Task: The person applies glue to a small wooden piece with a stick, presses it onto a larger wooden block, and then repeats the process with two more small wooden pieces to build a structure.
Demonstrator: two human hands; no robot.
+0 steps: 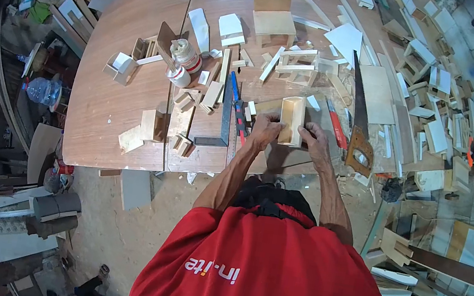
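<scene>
A small open wooden box (292, 121) stands lengthwise over the near part of the table, its hollow side facing up. My left hand (267, 129) grips its left wall, and my right hand (315, 141) pinches the lower right edge with closed fingers. Just left of my left hand lie red-and-blue pliers (237, 102) and a dark metal square (224, 121). To the right of my right hand are a red-handled tool (336, 125) and a handsaw (361, 130) with a wooden handle.
Glue jars (185, 56) stand left of centre on the brown table (139, 23). Small wooden pieces (185, 103) lie around them. A small wooden chair shape (273, 20) and a frame (297, 65) are farther back. Offcuts (435, 135) pile up at the right.
</scene>
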